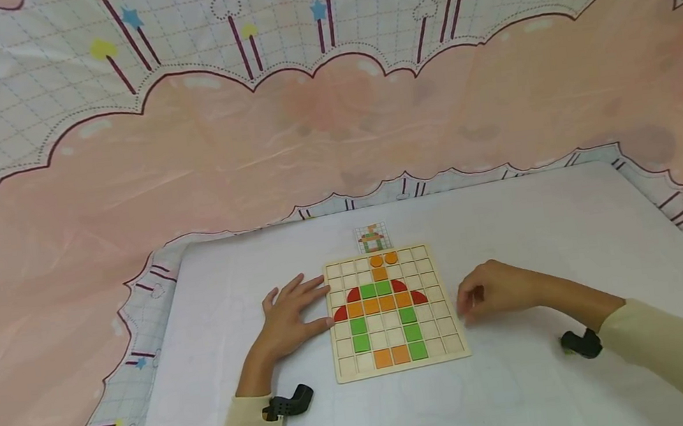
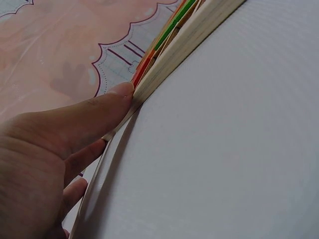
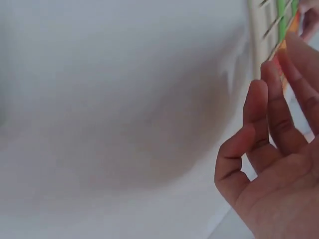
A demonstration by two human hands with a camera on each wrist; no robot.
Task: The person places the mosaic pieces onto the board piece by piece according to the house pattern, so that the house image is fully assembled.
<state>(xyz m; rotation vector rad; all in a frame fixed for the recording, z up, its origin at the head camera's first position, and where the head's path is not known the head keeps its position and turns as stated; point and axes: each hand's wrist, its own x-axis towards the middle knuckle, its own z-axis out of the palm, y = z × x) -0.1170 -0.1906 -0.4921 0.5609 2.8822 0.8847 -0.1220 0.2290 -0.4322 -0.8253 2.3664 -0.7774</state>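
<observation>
A square wooden grid board (image 1: 446, 325) lies on the table with flat coloured pieces in its cells. Two orange round pieces (image 1: 376, 261) sit in its top row above an orange square (image 1: 380, 274). Below come green squares (image 1: 368, 291), red quarter-round pieces (image 1: 418, 297) and a row of orange squares (image 1: 379, 305). Green squares run down both sides, and orange squares (image 1: 383, 358) lie at the bottom. My left hand (image 1: 290, 319) rests with spread fingers, thumb and fingertips at the board's left edge. Just off its right edge is my right hand (image 1: 495, 288), fingers loosely bent and holding nothing.
Behind the board lies a small picture card (image 1: 372, 237) with a similar coloured figure on a grid. A white cover (image 1: 246, 266) spreads over the table. Patterned pink cloth (image 1: 308, 139) hangs behind it. Black wrist cameras (image 1: 581, 344) are strapped near both sleeves.
</observation>
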